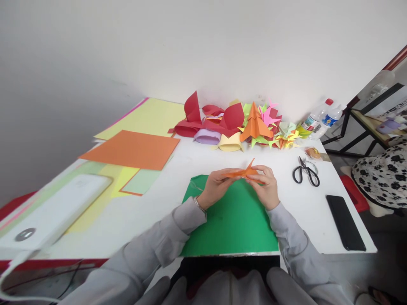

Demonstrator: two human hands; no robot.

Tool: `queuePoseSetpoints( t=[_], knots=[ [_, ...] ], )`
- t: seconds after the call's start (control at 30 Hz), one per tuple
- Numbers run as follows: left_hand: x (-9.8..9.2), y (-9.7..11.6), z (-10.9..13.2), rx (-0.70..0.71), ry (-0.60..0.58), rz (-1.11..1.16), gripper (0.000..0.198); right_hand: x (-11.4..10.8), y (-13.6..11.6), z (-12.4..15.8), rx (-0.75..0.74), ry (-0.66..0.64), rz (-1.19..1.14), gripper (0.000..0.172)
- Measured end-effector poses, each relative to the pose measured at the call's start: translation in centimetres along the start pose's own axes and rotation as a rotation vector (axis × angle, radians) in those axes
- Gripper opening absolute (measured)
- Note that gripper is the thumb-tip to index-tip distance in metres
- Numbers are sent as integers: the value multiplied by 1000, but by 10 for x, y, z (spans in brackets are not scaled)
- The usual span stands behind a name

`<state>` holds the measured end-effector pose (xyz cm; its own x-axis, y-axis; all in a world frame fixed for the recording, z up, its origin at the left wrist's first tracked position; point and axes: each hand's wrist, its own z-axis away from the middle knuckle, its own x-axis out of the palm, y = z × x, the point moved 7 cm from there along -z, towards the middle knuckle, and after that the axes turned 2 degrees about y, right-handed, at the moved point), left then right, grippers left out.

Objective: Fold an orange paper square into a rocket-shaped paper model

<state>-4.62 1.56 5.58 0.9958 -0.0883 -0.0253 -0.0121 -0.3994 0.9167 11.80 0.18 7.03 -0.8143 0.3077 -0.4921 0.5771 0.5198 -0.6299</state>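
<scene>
Between my two hands is a small folded orange paper plane, a pointed fin sticking up from its middle. My left hand pinches its left end between thumb and fingers. On the other side, my right hand grips the right end, thumb underneath and fingers on top. Both hands are just above a green mat at the table's front edge. Behind them stands a larger orange folded paper plane among other paper pieces.
Red paper shapes and rolled paper rings line the wall. Orange sheets and yellow sheets lie left, near a white device with a cable. Black-handled scissors, a black phone and plastic bottles are right. A person in patterned clothing sits beyond.
</scene>
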Motion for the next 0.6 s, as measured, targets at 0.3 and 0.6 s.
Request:
queuePoseSetpoints(
  t=[0.3, 0.6],
  knots=[
    [-2, 4, 0, 39, -15, -30, 19, -1, 3, -3, -23, -84, -16, 14],
    [-2, 9, -2, 82, -53, -33, 17, -2, 16, -6, 84, -114, -46, 5]
  ],
)
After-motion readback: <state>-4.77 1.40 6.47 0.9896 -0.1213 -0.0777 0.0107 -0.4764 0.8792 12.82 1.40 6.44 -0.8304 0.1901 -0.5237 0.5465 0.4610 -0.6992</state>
